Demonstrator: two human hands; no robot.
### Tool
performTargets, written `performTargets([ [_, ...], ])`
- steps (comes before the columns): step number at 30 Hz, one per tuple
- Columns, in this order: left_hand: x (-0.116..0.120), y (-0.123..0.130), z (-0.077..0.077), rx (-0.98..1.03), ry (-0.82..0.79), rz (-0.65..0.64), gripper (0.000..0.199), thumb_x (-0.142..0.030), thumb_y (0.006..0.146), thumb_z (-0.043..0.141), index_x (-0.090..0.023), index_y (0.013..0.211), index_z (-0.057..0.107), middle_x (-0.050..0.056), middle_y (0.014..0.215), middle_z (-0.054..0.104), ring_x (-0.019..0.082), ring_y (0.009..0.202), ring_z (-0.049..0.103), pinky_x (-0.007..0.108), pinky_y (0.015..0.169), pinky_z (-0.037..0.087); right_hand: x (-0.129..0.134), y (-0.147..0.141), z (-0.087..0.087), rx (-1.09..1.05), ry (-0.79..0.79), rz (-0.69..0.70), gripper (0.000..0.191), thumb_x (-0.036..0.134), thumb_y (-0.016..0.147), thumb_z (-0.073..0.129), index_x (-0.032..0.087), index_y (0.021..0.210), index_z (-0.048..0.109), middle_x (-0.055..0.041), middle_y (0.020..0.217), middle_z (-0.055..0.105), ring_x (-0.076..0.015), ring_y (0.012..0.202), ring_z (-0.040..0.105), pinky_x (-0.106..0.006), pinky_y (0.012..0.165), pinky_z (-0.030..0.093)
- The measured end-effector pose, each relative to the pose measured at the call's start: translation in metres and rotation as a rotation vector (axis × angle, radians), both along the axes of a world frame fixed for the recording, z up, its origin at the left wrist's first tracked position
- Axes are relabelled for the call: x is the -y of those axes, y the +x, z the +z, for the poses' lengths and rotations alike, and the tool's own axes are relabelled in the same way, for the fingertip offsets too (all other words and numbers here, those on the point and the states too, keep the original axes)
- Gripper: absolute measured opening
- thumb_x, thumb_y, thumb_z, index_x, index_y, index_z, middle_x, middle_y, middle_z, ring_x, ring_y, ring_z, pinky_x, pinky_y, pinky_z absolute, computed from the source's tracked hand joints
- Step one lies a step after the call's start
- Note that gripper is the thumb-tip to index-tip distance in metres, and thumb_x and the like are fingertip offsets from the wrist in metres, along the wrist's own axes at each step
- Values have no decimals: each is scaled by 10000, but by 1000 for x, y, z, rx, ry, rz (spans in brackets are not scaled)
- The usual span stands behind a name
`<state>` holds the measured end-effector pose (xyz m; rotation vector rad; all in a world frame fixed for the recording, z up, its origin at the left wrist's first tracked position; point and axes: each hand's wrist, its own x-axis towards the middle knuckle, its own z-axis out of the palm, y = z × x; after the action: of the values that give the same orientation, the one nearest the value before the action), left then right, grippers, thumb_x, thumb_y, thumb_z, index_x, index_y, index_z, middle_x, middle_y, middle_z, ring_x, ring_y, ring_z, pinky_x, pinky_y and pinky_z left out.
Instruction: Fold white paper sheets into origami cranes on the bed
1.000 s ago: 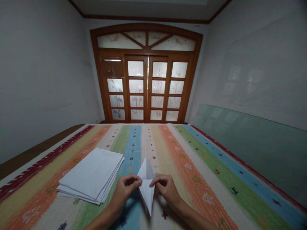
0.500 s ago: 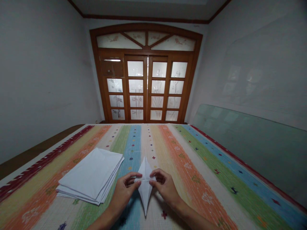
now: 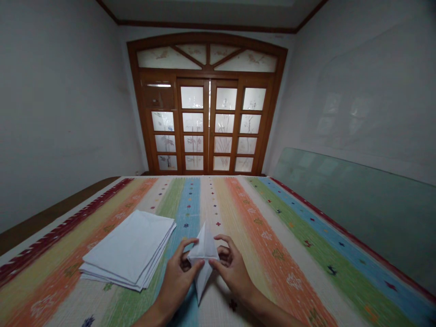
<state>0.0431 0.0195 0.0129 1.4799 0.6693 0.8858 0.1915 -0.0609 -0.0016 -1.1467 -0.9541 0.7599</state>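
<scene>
A folded white paper [image 3: 205, 250], shaped like a long diamond with pointed ends, is held between my two hands above the striped cloth. My left hand [image 3: 179, 272] pinches its left side, thumb on the near face close to the middle crease. On the right side, my right hand [image 3: 235, 268] grips it with the thumb near the centre, its index finger raised at the paper's upper right edge. The lower tip points down toward me and slightly left.
A stack of white paper sheets [image 3: 129, 247] lies left of my hands on the striped tablecloth [image 3: 259, 222]. A greenish glass panel [image 3: 354, 195] stands along the right side. Wooden doors [image 3: 207, 127] with glass panes are at the back.
The paper has tilted, its lower tip shifting left and its middle looking wider. Both thumbs have moved in closer together, and my right index finger has lifted outward. The stack is unmoved.
</scene>
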Motion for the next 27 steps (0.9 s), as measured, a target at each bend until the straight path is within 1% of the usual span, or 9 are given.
performTargets([
  [3,2,0,-2,55,-53,-34,740,-486,735,820,-233,1329,458,33,855,791,249,759,753,317,715,581,-2,-1,-5,-83,-3,13,741,382,730,860,272,1334,446,36,771,698,-201,749,716,-314,719,547],
  [7,3,0,-4,64,-62,-24,795,-479,745,820,-236,1351,367,41,880,797,250,794,765,325,761,580,-4,-1,-9,-117,2,22,819,379,725,863,261,1393,404,66,712,664,-181,682,684,-309,694,523],
  [10,1,1,-4,66,-50,-20,755,-469,757,810,-223,1321,371,43,856,800,249,783,767,323,766,574,-5,0,-9,-142,6,36,809,384,701,882,233,1365,445,67,671,664,-171,639,664,-288,662,498],
  [14,0,2,-4,74,-71,-29,728,-489,738,817,-219,1279,413,37,815,799,256,758,765,324,746,574,-8,3,-12,-187,-3,21,746,429,641,921,201,1249,553,59,628,668,-159,582,643,-261,607,469],
  [17,1,2,-6,85,-88,-62,742,-477,720,831,-210,1280,421,51,835,805,267,792,767,322,744,571,-10,5,-16,-211,-8,-6,713,444,619,937,177,1185,595,47,621,681,-152,570,638,-256,602,470],
  [19,0,3,-8,82,-91,-75,735,-460,725,831,-206,1279,420,48,829,802,258,766,762,314,726,568,-10,5,-17,-218,-14,-15,687,443,607,944,166,1142,615,32,626,697,-152,566,640,-254,597,474],
  [22,-1,2,-12,84,-96,-82,700,-460,738,822,-212,1260,427,27,799,793,242,707,750,307,692,564,-11,5,-16,-220,-22,11,621,461,585,953,164,1038,649,-17,687,742,-172,597,672,-266,605,498],
  [24,-3,2,-13,85,-96,-79,670,-466,743,815,-216,1239,441,29,810,793,246,718,753,307,688,562,-10,4,-13,-215,-24,43,573,478,594,947,167,985,665,-52,758,769,-198,660,707,-285,642,528],
  [27,-8,1,-12,60,-96,-87,618,-456,748,803,-210,1207,471,49,857,798,255,753,756,310,697,561,-9,5,-9,-201,-23,80,527,507,643,916,174,972,673,-66,792,778,-215,701,726,-299,663,546],
])
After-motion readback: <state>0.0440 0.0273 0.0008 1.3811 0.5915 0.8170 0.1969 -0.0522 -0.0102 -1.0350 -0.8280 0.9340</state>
